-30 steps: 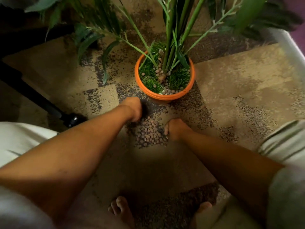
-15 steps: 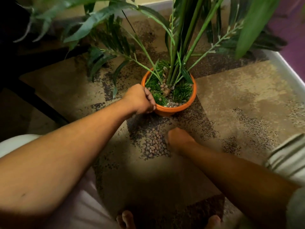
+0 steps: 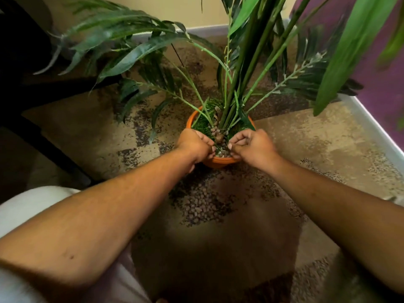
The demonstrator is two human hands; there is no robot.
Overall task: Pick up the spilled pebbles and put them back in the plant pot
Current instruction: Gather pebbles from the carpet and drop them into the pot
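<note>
Fingers of left hand curled in tight, knuckles up, tips tucked toward palm. Fingers of right hand bunched the same way, thumb against fingertips. Contents of either fist hidden; cannot tell whether pebbles are held or already let go.

Both hands sit over near edge of orange plant pot: left at 7 o'clock of the rim, right at 5 o'clock, close together but apart. A few pebbles lie inside the pot at 6 o'clock, between the two fists. Main spill is on the carpet at 6 o'clock of the pot, between the forearms. Much left to collect, by my reckoning.

Risks, as judged:
- Fists are right at the rim. Opening there could send pebbles over the lip and back onto carpet.
- Green tuft mounds up inside; pebbles dropped on it may roll off outward.
- Stems rise just beyond the knuckles, at 12 o'clock. A nudge could rock the pot.
- Carpet has dark speckled patches; stray pebbles could go unnoticed against them.

Pose: both forearms reach forward and converge toward the pot, wrists bent slightly down, backs of hands facing camera.
</note>
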